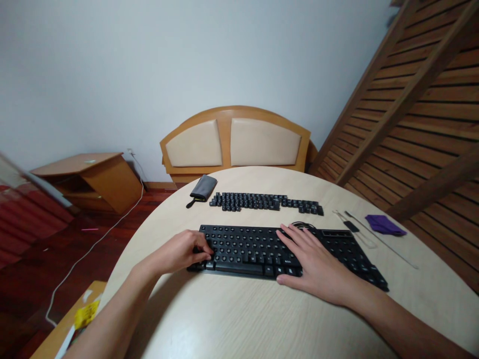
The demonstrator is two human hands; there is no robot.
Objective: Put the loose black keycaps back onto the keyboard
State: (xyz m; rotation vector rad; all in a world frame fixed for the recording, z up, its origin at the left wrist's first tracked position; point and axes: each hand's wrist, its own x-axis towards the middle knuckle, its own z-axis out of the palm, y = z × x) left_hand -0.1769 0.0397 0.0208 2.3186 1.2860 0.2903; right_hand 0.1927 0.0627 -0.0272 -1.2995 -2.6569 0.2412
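A black keyboard [239,244] lies on the round table, with many of its keycaps off and small key posts showing. At its left end, my left hand [190,249] has thumb and fingertips pinched together over the lower keys. Whatever may be between those fingertips is hidden. Across the keyboard's right half rests my right hand [314,259], palm down with fingers spread, holding nothing. Beyond the keyboard, loose black keycaps [247,201] stand in rows on the tabletop.
A grey pouch [204,188] lies at the table's [239,309] far left. To the right are a purple cloth [385,225], a thin rod [381,240] and a wire tool with a black handle [351,226]. A coiled cable [304,225] sits behind the keyboard.
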